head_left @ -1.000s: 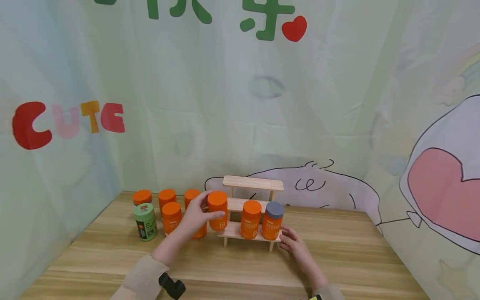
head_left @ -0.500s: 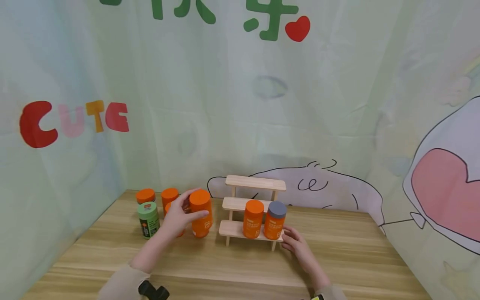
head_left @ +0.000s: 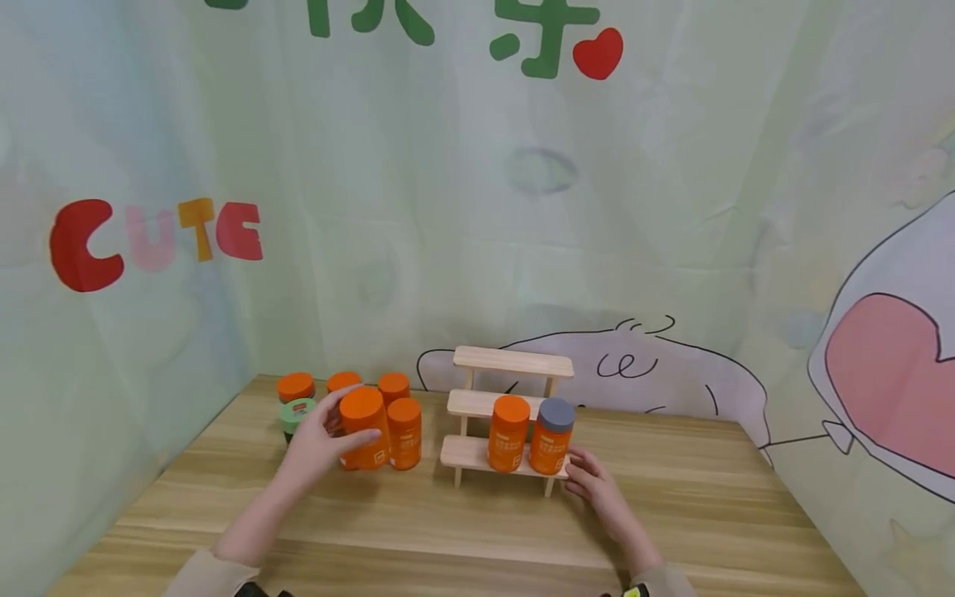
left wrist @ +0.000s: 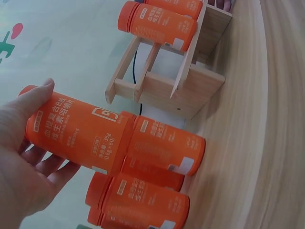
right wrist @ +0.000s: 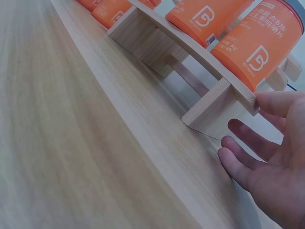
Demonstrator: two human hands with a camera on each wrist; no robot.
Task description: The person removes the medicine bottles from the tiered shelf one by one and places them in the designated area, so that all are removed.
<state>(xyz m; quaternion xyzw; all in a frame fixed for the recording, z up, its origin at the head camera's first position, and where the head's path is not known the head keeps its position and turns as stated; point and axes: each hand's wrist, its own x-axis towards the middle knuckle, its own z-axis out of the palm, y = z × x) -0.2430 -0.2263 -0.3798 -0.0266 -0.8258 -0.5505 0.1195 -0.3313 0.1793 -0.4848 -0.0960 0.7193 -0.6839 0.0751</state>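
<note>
My left hand [head_left: 309, 448] grips an orange supplement bottle [head_left: 364, 433] with an orange cap, thumb across its front. In the left wrist view this bottle [left wrist: 78, 129] is tilted, its base overlapping the standing bottles beyond. My right hand [head_left: 603, 491] is at the right end of a three-tier wooden shelf [head_left: 462, 452]. In the right wrist view, the thumb touches the end of the lowest board [right wrist: 245, 98], with the other fingers loosely bent below it. On that lowest tier stand an orange-capped bottle [head_left: 509, 435] and a grey-capped bottle [head_left: 552, 439].
Several orange bottles stand left of the shelf, among them a front one [head_left: 404, 435] and a back one [head_left: 393, 386]. A green jar [head_left: 297, 409] is partly hidden behind my left hand. A printed curtain [head_left: 373, 207] hangs behind the wooden table [head_left: 418, 531].
My left hand has carried the orange bottle leftward from beside the shelf to over the group of bottles. My right hand stays at the shelf's end.
</note>
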